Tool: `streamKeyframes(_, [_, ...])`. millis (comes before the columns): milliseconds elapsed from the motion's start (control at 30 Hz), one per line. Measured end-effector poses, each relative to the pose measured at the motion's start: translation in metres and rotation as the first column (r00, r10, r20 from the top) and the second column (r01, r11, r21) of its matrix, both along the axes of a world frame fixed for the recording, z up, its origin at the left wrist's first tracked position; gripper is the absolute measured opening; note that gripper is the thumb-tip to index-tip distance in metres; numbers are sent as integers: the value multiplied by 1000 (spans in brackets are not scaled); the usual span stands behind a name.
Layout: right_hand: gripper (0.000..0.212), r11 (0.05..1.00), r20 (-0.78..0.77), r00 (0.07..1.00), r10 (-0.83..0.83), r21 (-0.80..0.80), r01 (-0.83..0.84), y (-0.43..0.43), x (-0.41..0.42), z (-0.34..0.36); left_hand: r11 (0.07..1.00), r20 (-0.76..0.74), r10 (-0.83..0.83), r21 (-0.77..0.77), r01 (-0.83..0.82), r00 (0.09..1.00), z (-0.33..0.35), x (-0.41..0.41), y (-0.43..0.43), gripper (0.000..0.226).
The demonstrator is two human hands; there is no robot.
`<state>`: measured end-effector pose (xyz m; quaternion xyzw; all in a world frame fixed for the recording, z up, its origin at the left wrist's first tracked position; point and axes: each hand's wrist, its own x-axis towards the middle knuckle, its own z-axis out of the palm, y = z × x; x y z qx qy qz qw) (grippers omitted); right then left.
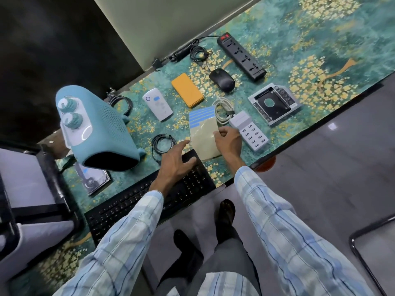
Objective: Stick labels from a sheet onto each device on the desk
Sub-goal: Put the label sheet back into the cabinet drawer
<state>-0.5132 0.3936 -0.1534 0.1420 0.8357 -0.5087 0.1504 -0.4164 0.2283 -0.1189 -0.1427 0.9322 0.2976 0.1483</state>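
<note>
- Head view: one label sheet [203, 135] at the front of the counter [320, 50], beside one keyboard [149, 201].
- Right hand [228, 139]: fingers pinch the sheet's edge.
- Left hand [174, 162]: fingers spread loosely above the keyboard.
- Two devices bear blue labels: white power bank [157, 103], hard drive [94, 180].

The label sheet [204, 134] lies on the table [320, 39]. The heater [102, 129] sits at its nine o'clock, the charging hub [250, 131] at three.

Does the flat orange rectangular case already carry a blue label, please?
No, the flat orange rectangular case shows a plain top without any label.
</note>
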Motion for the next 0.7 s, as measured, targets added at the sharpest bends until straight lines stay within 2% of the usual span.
streamKeyframes(167, [13, 993, -67, 995, -68, -100, 61, -4, -3, 20, 983, -100, 144, 131, -130, 985, 12, 14, -27, 52])
streamKeyframes(300, [11, 966, -74, 997, -30, -259, 10, -26, 24, 36, 957, -152, 232, 214, -197, 961, 21, 40, -47, 46])
streamKeyframes(400, [17, 950, -76, 996, 40, -306, -61, -55, 59, 46, 938, -176, 275, 264, -223, 945, 28, 72, -70, 47])
streamKeyframes(500, [3, 933, -83, 989, 125, -329, -146, -93, 102, 58, 915, -225, 334, 310, -257, 915, 39, 119, -103, 42])
streamKeyframes(600, [3, 918, -106, 979, 176, -340, -202, -125, 137, 67, 894, -253, 395, 329, -305, 883, 48, 166, -131, 36])
streamKeyframes(700, [10, 898, -128, 957, 259, -333, -287, -165, 182, 77, 849, -252, 492, 351, -395, 833, 53, 233, -170, 33])
